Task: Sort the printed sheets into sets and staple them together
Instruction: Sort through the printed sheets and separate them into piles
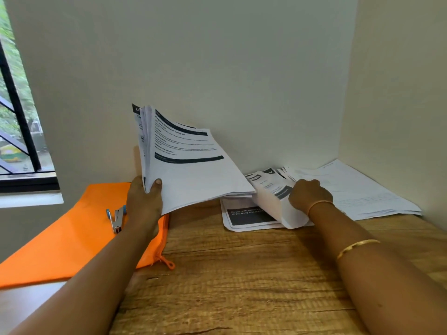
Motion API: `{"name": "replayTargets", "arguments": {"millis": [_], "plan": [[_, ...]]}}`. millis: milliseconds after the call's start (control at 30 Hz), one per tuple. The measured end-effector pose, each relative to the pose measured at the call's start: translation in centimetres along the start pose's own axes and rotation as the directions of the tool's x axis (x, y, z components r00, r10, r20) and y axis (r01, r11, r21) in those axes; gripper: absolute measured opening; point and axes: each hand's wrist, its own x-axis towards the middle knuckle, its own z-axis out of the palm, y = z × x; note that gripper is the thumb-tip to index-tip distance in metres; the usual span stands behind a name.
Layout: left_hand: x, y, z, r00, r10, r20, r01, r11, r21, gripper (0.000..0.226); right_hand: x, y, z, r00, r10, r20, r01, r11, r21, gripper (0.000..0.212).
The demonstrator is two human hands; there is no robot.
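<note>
While the stapler (117, 217) lies on the orange folder (72, 233), the left hand (145, 201) pinches a bundle of sheets (193, 165) raised off the table (242, 286), and the right hand (309, 195) curls into a fanned pile (273, 187). A slack pinch could spill pages and mix the sets.

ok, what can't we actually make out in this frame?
Head view only.
right hand: fingers hidden behind its own knuckles; grip on the fanned pile unclear.
lifted stack, held by the left hand: body text too small to read.
stapler: blue end runs behind the left hand.
bottom sheet: mostly under the fanned pile.
</note>
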Motion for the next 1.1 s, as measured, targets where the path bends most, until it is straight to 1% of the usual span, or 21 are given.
{"name": "replayTargets", "arguments": {"millis": [67, 133, 267, 333, 400, 500, 633, 733, 833, 900, 933, 967, 1000, 1033, 1067, 1100], "plan": [[0.0, 0.1, -0.2, 1.0, 0.021, -0.017, -0.021, 1.0, 0.002, 0.03, -0.1, 0.0, 0.2, 0.999, 0.038, 0.003, -0.037, 0.999, -0.029, 0.04], [0.1, 0.1, -0.3, 0.999, 0.027, -0.029, -0.027, 1.0, 0.001, 0.03, -0.1, 0.0, 0.1, 0.998, 0.06, -0.027, -0.061, 0.998, -0.029, 0.041], [0.0, 0.3, -0.2, 0.999, 0.016, -0.037, -0.015, 1.0, 0.004, 0.03, -0.3, -0.2, -0.3, 0.989, 0.053, -0.138, -0.059, 0.997, -0.04, 0.044], [-0.1, 0.4, -0.1, 0.999, 0.014, -0.03, -0.013, 1.0, 0.014, 0.031, -0.4, -0.4, -0.6, 0.984, 0.03, -0.173, -0.035, 0.999, -0.029, 0.045], [-0.2, 0.4, 0.0, 1.0, 0.014, -0.016, -0.014, 1.0, 0.017, 0.031, -0.6, -0.7, -0.7, 0.986, 0.0, -0.164, -0.004, 1.0, -0.023, 0.046], [-0.2, 0.4, 0.0, 1.0, 0.007, -0.004, -0.007, 1.0, 0.015, 0.032, -0.7, -1.1, -0.2, 0.995, -0.022, -0.098, 0.018, 0.999, -0.043, 0.048], [-0.2, 0.4, 0.0, 0.999, -0.043, 0.015, 0.043, 0.998, -0.055, 0.033, -0.7, -1.6, 1.0, 0.999, -0.032, -0.038, 0.028, 0.995, -0.093, 0.051], [-0.2, 0.5, 0.1, 0.996, -0.085, 0.03, 0.087, 0.99, -0.11, 0.034, -0.7, -1.7, 1.5, 0.998, -0.041, -0.046, 0.033, 0.988, -0.153, 0.053], [-0.3, 0.4, 0.1, 0.993, -0.105, 0.046, 0.11, 0.986, -0.122, 0.036, -0.8, -1.4, 1.1, 0.996, -0.057, -0.063, 0.041, 0.974, -0.224, 0.049], [-0.4, 0.3, 0.2, 0.993, -0.1, 0.06, 0.106, 0.988, -0.109, 0.035, -0.8, -1.4, 0.6, 0.987, -0.095, -0.13, 0.055, 0.957, -0.286, 0.044], [-0.4, 0.2, 0.2, 0.993, -0.096, 0.07, 0.102, 0.99, -0.098, 0.034, -0.7, -1.4, 0.4, 0.969, -0.14, -0.204, 0.085, 0.963, -0.255, 0.041], [-0.5, 0.2, 0.3, 0.993, -0.09, 0.082, 0.098, 0.991, -0.088, 0.033, -0.6, -1.5, 0.2, 0.943, -0.182, -0.279, 0.139, 0.976, -0.167, 0.04], [-0.6, 0.2, 0.4, 0.992, -0.084, 0.096, 0.092, 0.993, -0.079, 0.033, -0.7, -1.8, -0.2, 0.926, -0.2, -0.32, 0.216, 0.976, 0.015, 0.04], [-0.7, 0.2, 0.5, 0.991, -0.074, 0.108, 0.082, 0.995, -0.066, 0.032, -1.0, -2.5, -0.7, 0.939, -0.184, -0.29, 0.269, 0.919, 0.288, 0.043], [-0.9, 0.2, 0.6, 0.991, -0.061, 0.12, 0.067, 0.997, -0.048, 0.032, -1.4, -3.3, -1.1, 0.97, -0.169, -0.175, 0.24, 0.789, 0.565, 0.046], [-1.0, 0.2, 0.7, 0.99, -0.046, 0.13, 0.049, 0.998, -0.024, 0.031, -1.8, -4.0, -1.4, 0.984, -0.177, -0.028, 0.138, 0.649, 0.748, 0.049]]}}
